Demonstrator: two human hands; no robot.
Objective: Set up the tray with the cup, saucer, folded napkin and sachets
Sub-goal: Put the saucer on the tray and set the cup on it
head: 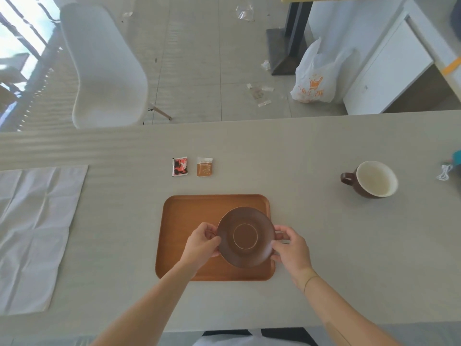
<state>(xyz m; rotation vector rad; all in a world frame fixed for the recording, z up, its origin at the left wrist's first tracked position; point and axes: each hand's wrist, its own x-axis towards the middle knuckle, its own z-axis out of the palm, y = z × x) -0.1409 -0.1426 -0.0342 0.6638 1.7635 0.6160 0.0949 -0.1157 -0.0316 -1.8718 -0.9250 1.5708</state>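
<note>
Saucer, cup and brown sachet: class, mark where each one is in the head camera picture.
saucer [245, 236], head view, on the ringed centre of its well.
cup [375, 179], head view, on its pale inner wall.
brown sachet [204, 167], head view, on the middle of its printed face.

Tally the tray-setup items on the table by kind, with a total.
Tray: 1
Saucer: 1, held over the tray by the left hand and right hand
Cup: 1
Napkin: 1, unfolded
Sachets: 2, a red sachet and a tan sachet
Total: 6
</note>
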